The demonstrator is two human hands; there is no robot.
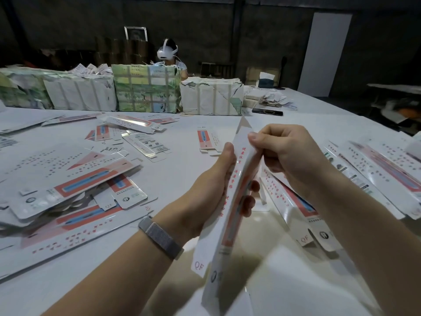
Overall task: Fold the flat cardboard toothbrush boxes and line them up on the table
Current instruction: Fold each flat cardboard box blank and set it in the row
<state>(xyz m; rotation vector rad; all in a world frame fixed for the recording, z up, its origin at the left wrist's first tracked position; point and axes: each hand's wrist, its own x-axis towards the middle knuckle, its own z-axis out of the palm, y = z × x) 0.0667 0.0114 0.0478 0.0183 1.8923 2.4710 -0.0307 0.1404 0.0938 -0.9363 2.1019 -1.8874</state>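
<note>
The left hand (214, 185) grips a long toothbrush box (230, 201) from its left side, fingers curled round it, holding it tilted above the table (177, 142). The right hand (287, 153) pinches the box's upper edge. Flat boxes (75, 183) lie scattered left of the held box, finished boxes (373, 174) to its right.

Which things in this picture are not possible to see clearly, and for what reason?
- Head view: the near end of the held box is cut off by the bottom edge.
- Its far side is hidden behind the left hand and the right hand.
- Small print on the flat boxes: too blurred to read.
</note>
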